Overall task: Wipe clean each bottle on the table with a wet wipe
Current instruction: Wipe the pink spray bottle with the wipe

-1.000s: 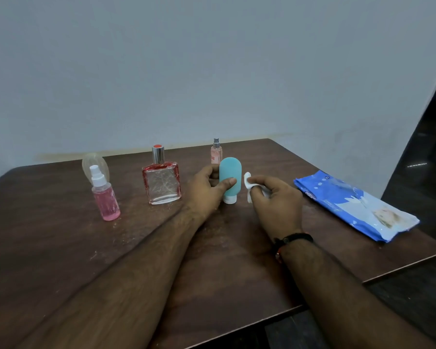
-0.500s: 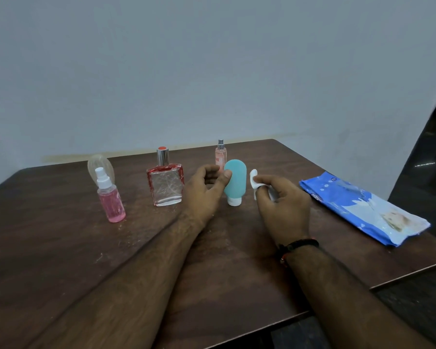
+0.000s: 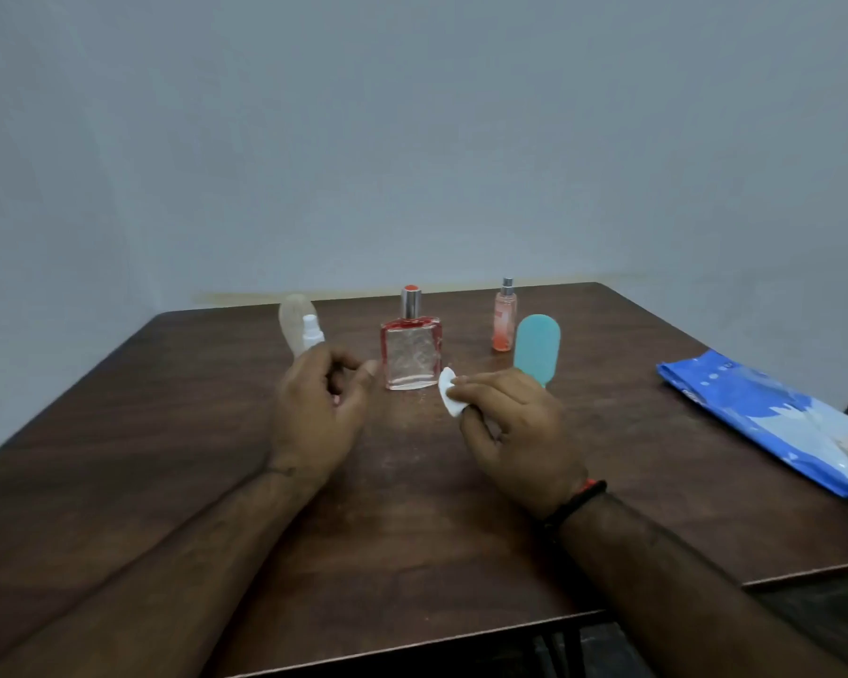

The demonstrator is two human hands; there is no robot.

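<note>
The wipe (image 3: 449, 397) is pinched in the right hand (image 3: 512, 435); the left hand (image 3: 314, 418), loosely curled and empty, should steady the glass bottle (image 3: 411, 352) low.

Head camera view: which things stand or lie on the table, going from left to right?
Pink spray bottle → square perfume bottle → small pink bottle → teal bottle → blue wipes pack.

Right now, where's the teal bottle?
The teal bottle stands upright mid-table, just behind the right hand, beside the small pink spray bottle.
</note>
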